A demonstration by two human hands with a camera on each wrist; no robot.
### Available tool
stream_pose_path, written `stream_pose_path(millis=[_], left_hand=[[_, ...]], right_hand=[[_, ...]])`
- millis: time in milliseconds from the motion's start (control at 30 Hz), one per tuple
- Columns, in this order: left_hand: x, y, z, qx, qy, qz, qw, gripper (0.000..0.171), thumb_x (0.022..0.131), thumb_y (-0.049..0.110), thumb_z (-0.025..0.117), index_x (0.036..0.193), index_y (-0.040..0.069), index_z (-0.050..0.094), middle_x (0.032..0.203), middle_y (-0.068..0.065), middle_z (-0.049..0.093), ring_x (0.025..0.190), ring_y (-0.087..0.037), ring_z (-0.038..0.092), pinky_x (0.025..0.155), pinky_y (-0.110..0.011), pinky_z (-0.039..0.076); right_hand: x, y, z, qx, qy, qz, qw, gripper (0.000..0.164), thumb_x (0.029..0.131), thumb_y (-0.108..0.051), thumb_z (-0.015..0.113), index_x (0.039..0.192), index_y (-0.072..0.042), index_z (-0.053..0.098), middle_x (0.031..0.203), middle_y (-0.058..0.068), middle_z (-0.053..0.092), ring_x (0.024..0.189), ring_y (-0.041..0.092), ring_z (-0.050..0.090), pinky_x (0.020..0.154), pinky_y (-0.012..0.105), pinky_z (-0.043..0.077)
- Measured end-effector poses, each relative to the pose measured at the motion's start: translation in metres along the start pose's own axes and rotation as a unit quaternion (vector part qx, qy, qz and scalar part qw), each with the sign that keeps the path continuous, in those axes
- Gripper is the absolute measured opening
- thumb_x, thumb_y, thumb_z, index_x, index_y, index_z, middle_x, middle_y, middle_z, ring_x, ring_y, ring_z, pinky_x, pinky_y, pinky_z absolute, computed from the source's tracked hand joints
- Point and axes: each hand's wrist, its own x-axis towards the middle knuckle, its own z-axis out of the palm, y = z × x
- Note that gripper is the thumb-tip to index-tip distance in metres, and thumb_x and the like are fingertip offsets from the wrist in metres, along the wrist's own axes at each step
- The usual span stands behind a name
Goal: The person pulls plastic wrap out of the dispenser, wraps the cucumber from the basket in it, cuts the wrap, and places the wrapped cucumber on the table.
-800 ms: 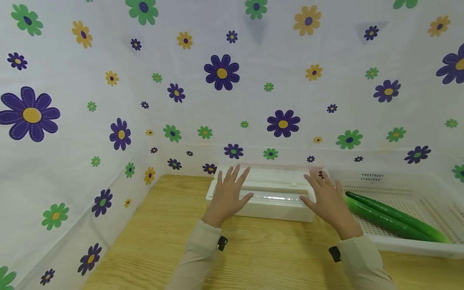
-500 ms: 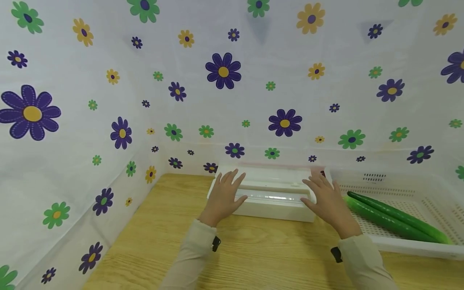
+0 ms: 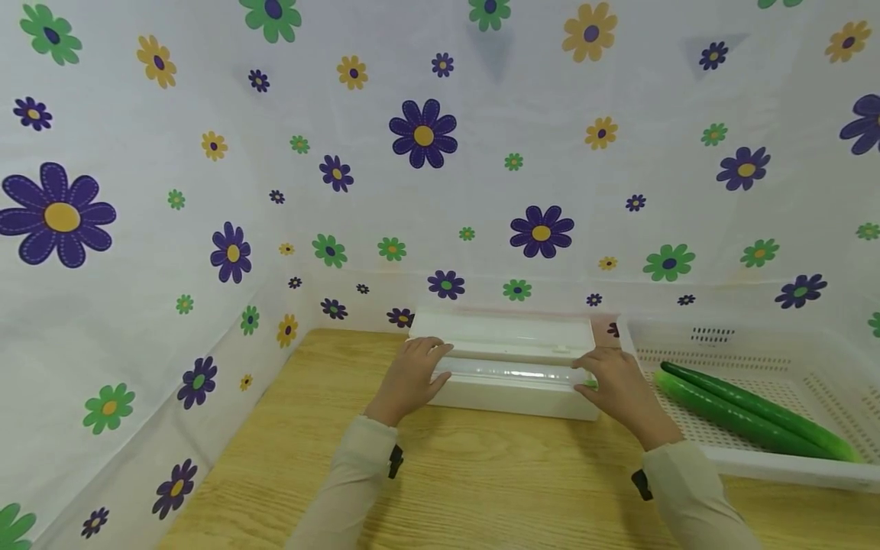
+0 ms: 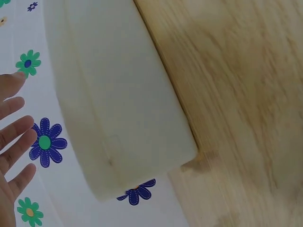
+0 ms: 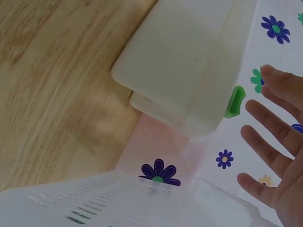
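A long white wrap dispenser box lies by the back wall, its lid raised behind it. Inside is a roll of clear plastic wrap. My left hand is over the box's left end, and my right hand over the right end, both near the roll's ends. The wrist views show loosely bent, parted fingers on the left hand and the right hand, with nothing gripped. A green end piece sticks up at the box's right end. Whether fingertips touch the roll is unclear.
On the right stands a white perforated basket holding two long cucumbers, close beside the box. A flower-printed white sheet hangs behind and on the left. The wooden table stretches in front.
Both hands have come down towards the roll's ends, with fingers more bent than before. The left hand has shifted slightly left and nearer. Box, basket and cucumbers stay put.
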Motion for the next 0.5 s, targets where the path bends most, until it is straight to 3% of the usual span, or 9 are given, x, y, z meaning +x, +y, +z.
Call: stream_pose_path(millis=[500], left_hand=[[-0.009,-0.019,0.013,0.001,0.011,0.005,0.9999,0.027,0.080,0.020,0.074,0.104,0.010,0.067,0.098,-0.005,0.067,0.095,-0.021,0.063,0.092,-0.037,0.050]], right_hand=[[0.002,0.005,0.012,-0.012,-0.019,0.004,1.000,0.015,0.075,-0.013,0.077,0.088,-0.009,0.071,0.091,0.008,0.071,0.088,0.029,0.064,0.081,0.055,0.049]])
